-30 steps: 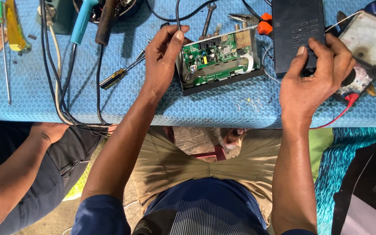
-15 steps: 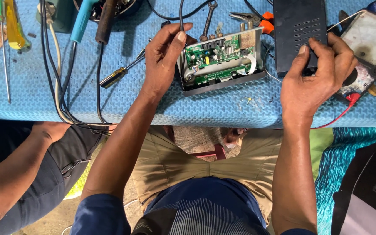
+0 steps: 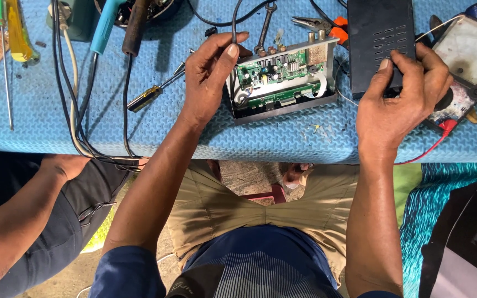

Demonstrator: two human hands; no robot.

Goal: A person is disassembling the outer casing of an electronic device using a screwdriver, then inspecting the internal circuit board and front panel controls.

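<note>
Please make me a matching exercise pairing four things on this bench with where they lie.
Things:
1. circuit board
2. black cover
3. screwdriver
4. spanner

Places:
A. under the right hand
B. left of the left hand
C. inside the open metal case
D. behind the case

Pairs: 1-C, 2-A, 3-B, 4-D

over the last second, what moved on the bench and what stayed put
Little moved. The left hand shifted slightly at the open circuit-board box, fingers now pinching the black cable at its corner. The right hand kept its grip on the black cover. Screwdriver, pliers and meter lay unchanged.
</note>
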